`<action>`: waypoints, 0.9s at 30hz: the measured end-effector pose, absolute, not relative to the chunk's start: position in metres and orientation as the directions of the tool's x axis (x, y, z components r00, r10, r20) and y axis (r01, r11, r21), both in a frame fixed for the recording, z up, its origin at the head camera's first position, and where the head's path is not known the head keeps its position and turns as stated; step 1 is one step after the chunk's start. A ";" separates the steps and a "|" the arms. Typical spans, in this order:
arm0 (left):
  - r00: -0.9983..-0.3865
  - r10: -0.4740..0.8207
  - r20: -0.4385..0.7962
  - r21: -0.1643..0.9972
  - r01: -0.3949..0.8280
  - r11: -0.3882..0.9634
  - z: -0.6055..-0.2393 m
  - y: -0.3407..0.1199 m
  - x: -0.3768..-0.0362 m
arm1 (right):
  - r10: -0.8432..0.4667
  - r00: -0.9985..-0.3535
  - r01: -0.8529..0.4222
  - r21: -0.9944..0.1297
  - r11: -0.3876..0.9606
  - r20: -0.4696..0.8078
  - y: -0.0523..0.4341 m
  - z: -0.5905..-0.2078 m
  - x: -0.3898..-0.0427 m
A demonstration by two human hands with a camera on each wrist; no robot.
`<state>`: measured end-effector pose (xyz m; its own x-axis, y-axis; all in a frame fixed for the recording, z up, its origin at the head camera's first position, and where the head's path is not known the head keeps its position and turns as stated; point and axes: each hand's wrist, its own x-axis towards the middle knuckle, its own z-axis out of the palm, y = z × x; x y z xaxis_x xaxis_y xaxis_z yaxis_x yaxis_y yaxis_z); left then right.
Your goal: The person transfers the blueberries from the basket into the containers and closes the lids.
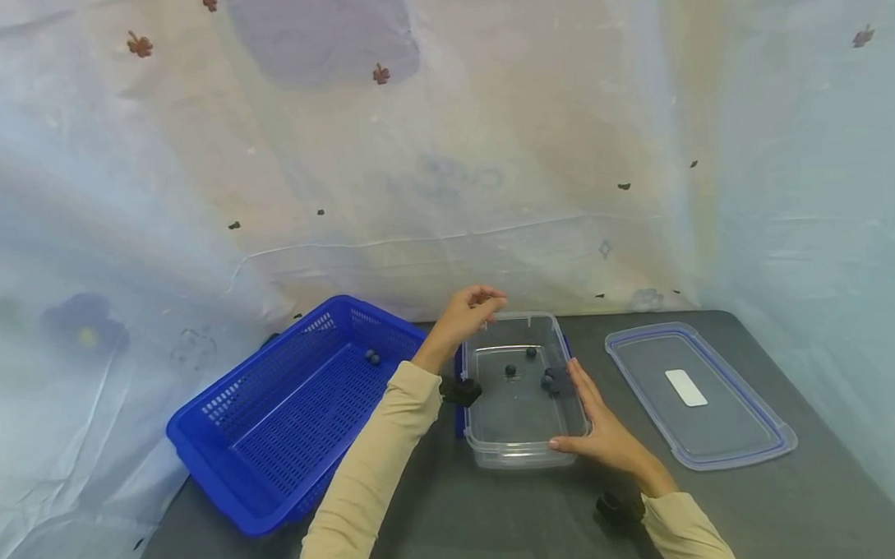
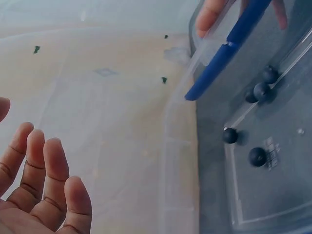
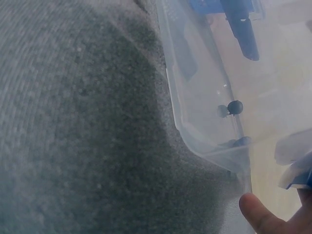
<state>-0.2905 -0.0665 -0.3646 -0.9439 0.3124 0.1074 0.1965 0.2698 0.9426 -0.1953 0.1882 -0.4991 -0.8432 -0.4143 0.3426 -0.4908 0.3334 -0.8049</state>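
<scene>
A clear plastic container (image 1: 506, 421) with blue side clips holds several blueberries (image 1: 511, 370), some clustered near its right wall. Above its far left edge hovers my left hand (image 1: 465, 318), fingers loosely bent; the left wrist view shows nothing in the fingers (image 2: 56, 163). My right hand (image 1: 608, 437) rests along the container's right side, fingers fairly straight against the wall and thumb at the near corner. In the right wrist view the thumb (image 3: 261, 214) shows below the container's corner. Two blueberries (image 1: 372, 358) lie in the blue perforated basket (image 1: 277, 499) on the left.
The container's lid (image 1: 734, 438), clear with a blue seal and a white label (image 1: 686, 388), lies flat at the right of the dark table (image 1: 515, 524). A pale patterned sheet (image 1: 488, 171) hangs behind and at both sides.
</scene>
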 end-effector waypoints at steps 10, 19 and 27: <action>-0.949 0.262 0.174 0.926 0.249 0.285 -0.348 -0.100 -0.289 | -0.427 -0.835 -0.498 -0.808 0.315 0.349 0.190 -0.498 -0.195; -0.969 0.136 0.206 0.933 0.236 0.271 -0.339 -0.153 -0.291 | -0.421 -0.837 -0.497 -0.807 0.318 0.349 0.189 -0.502 -0.195; -0.979 0.044 0.197 0.926 0.201 0.319 -0.350 -0.203 -0.298 | -0.418 -0.843 -0.486 -0.813 0.320 0.340 0.189 -0.499 -0.196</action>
